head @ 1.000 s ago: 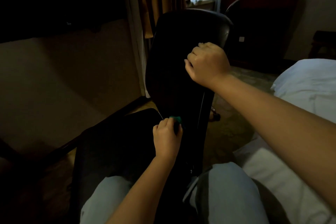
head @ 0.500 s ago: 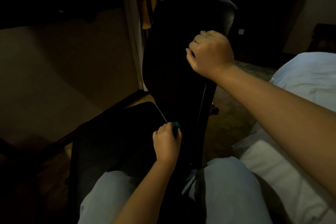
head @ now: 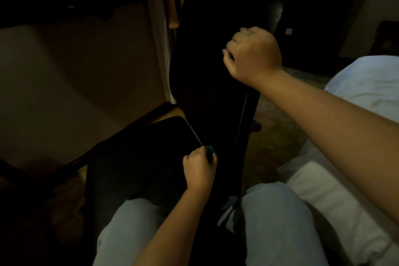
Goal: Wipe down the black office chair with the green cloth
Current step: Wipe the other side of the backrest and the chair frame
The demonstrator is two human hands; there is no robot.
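Single head-worn wide-angle view, tilted forward and down.

The camera looks from above the person's knees (head: 276,222) straight at the black office chair (head: 207,93), close enough that the left hand (head: 199,170), gripping the green cloth (head: 210,148) low at centre, and the right hand (head: 252,54), gripping the backrest edge higher up, fill the middle; a bed (head: 367,84) crosses the right edge.

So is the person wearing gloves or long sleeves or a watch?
No. The left hand and right hand are bare, with no gloves, rings or watch showing. Both forearms are bare too, no sleeves in view. Over the knees are pale blue-grey trousers.
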